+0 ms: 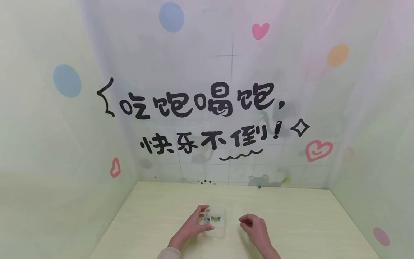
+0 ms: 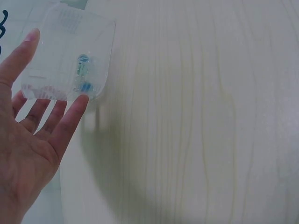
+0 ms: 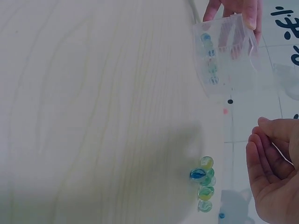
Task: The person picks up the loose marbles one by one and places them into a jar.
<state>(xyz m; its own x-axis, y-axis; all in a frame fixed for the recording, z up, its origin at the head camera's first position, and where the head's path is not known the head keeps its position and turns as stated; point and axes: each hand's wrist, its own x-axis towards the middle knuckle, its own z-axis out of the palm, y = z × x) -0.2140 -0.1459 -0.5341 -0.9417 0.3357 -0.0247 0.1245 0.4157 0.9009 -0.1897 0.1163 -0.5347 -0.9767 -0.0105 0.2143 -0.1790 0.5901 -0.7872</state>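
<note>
My left hand [image 1: 193, 226] grips a clear plastic box [image 1: 219, 232], thumb on one side and fingers around the other. Several glass marbles [image 1: 215, 219] in blue, green and amber lie in a row inside it, also visible through the wall in the left wrist view. To the right of the box is my right hand [image 1: 257, 229], its fingers loosely bent and the thumb near the fingertips. No object shows in that hand. Several loose blue, green and yellow marbles [image 3: 206, 192] are bunched together on the table in the right wrist view; the head view does not show them.
A pale wood-grain table [image 1: 297, 223] lies beneath both hands. One dark marble [image 1: 259, 187] sits at its back edge. Printed sheets form walls at the back and both sides, the back wall [image 1: 194, 54] bearing large black lettering.
</note>
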